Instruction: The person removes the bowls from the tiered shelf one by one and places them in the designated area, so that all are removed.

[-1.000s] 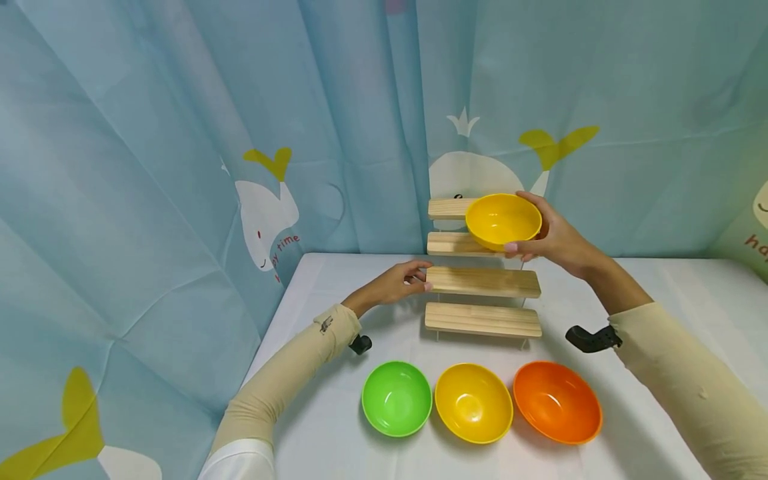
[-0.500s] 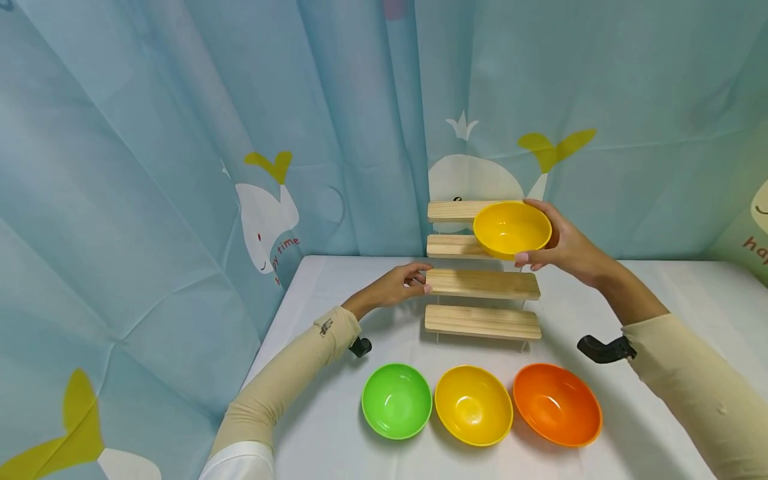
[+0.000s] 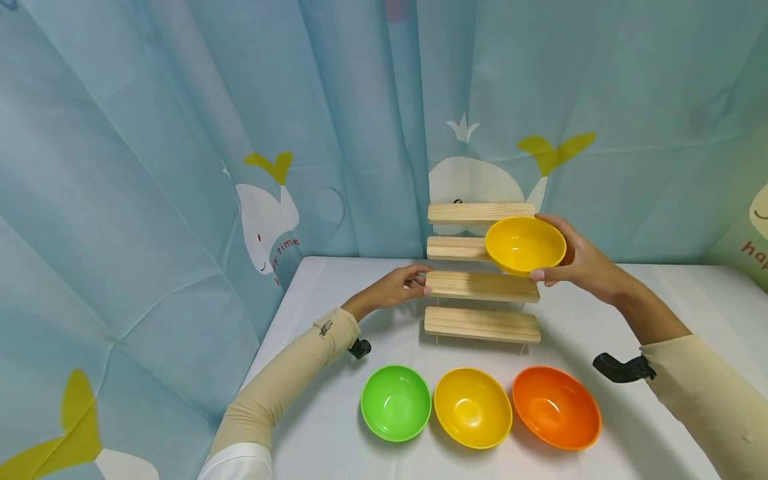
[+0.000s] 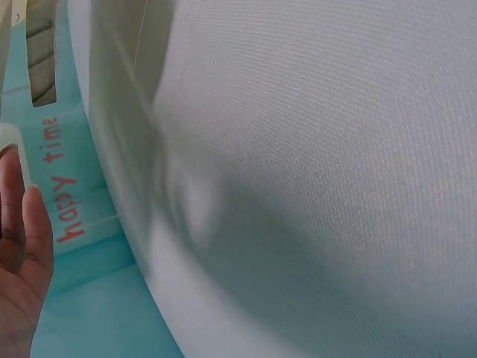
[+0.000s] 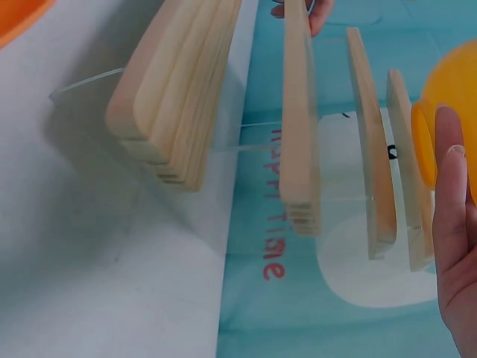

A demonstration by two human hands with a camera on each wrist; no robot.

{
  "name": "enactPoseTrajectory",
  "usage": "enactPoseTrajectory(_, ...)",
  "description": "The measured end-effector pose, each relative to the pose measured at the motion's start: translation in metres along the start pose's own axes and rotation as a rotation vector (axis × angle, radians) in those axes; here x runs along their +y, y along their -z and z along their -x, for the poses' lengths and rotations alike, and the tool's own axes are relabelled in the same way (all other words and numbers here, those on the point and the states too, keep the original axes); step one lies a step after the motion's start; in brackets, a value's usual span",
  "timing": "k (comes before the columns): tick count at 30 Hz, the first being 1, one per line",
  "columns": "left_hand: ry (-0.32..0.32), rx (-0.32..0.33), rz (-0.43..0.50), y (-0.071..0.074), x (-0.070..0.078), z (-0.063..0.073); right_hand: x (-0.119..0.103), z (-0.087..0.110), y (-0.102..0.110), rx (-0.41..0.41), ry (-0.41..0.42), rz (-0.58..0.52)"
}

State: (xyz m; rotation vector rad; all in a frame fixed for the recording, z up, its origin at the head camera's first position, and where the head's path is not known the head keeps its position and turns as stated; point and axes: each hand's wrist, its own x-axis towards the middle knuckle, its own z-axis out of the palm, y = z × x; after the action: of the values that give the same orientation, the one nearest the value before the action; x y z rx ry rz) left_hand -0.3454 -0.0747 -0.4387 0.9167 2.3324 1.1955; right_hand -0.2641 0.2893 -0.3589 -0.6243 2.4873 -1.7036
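Observation:
A four-step wooden rack (image 3: 483,285) with clear side supports stands on the white table. My left hand (image 3: 399,285) grips the left end of its second step from the bottom, thumb in front and fingers behind. At the rack's right side, my right hand (image 3: 579,263) holds a yellow bowl (image 3: 525,245) by its right side, thumb near the front. The bowl is raised, its mouth tilted toward me, and covers part of the upper steps in the head view. In the right wrist view, fingers (image 5: 451,179) lie against the yellow bowl (image 5: 455,97).
A green bowl (image 3: 396,403), a second yellow bowl (image 3: 473,408) and an orange bowl (image 3: 556,407) sit in a row before the rack. A blue curtain (image 3: 360,133) printed with whales hangs behind and to the left. The white table (image 3: 600,300) extends to the right.
My right hand has brought the yellow bowl down and to the right, uncovering more of the top step. The left hand stays at the rack's end. The three bowls in front have not moved.

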Motion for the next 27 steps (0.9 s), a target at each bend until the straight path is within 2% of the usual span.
enactPoseTrajectory(10, -0.008, 0.001, -0.006, 0.000, 0.000, 0.000, 0.008, 0.025, 0.007, 0.013, -0.029, -0.007)
enactPoseTrajectory(22, -0.011, -0.005, -0.004, 0.000, -0.001, 0.000, 0.023, 0.056, 0.017, -0.038, 0.021, -0.060)
enactPoseTrajectory(27, -0.015, -0.001, -0.001, -0.001, -0.002, 0.000, 0.030, 0.070, 0.019, -0.033, 0.011, -0.025)
